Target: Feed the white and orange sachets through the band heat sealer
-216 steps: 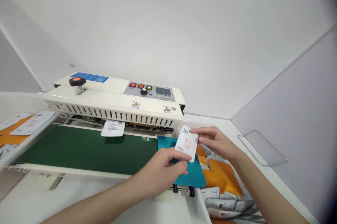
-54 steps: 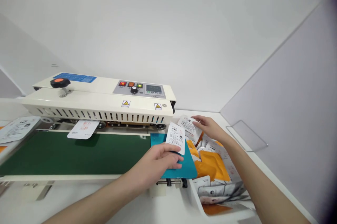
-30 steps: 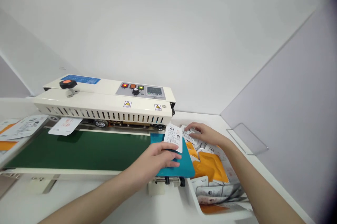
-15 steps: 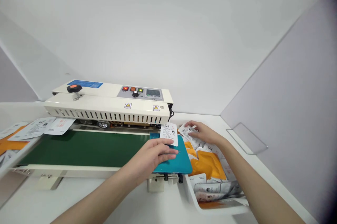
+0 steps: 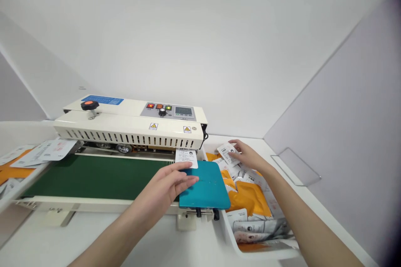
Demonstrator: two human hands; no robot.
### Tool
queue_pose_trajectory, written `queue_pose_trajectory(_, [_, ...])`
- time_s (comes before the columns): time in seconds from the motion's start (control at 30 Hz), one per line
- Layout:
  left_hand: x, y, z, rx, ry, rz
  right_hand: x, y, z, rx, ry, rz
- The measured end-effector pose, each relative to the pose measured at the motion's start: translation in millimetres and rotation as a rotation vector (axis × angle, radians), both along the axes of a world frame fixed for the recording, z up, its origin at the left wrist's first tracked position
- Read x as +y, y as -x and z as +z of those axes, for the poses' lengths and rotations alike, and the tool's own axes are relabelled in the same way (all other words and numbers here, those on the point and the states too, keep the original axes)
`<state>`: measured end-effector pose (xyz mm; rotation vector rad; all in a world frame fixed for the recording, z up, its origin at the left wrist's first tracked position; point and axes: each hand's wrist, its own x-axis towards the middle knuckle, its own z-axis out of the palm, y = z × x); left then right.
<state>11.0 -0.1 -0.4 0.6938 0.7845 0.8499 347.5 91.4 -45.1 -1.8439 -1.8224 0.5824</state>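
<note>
A white printed packet point(image 5: 187, 158) lies at the right end of the green conveyor belt point(image 5: 103, 177), its top edge under the sealing machine's cover point(image 5: 131, 129). My left hand point(image 5: 171, 181) is over the belt and the teal plate point(image 5: 205, 187), fingers apart, with a fingertip at this packet's lower edge. My right hand point(image 5: 246, 155) pinches another white packet point(image 5: 228, 152) between thumb and fingers, above the heap in the right-hand bin point(image 5: 233, 240). Orange packets point(image 5: 250, 196) and white ones fill that bin.
At the belt's left end, a white packet point(image 5: 61, 149) sticks out from the machine. More packets point(image 5: 14, 171) lie in a container at far left. A wire bracket point(image 5: 296, 166) stands out by the right wall.
The packet at the machine has moved left and partly under the cover, and my left hand has moved left with it. My right hand has lifted its packet slightly. The far-left packet has shifted left.
</note>
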Motion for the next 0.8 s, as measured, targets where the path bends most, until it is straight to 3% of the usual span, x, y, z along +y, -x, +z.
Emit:
queue_pose_trajectory(0.23, [-0.8,4.0,3.3,-0.013,-0.004,-0.059,-8.1,4.7,20.0,0.407,0.014,-0.016])
queue_pose_trajectory(0.4, [-1.9,-5.2,0.2,0.013,-0.052,-0.175,-14.6,11.3,26.8,0.719,0.117,0.182])
queue_pose_trajectory(0.5, [0.6,-15.7,-3.4,0.129,-0.111,-0.244,-18.3,19.6,29.5,0.771,0.156,0.248])
queue_pose_trajectory(0.63, [6.5,-31.0,-8.1,0.33,-0.332,-0.312,-18.9,27.2,26.4,0.788,0.223,0.315])
queue_pose_trajectory(0.8, [11.5,-41.9,-11.3,0.322,-0.452,-0.361,-18.8,32.6,20.7,0.805,0.255,0.335])
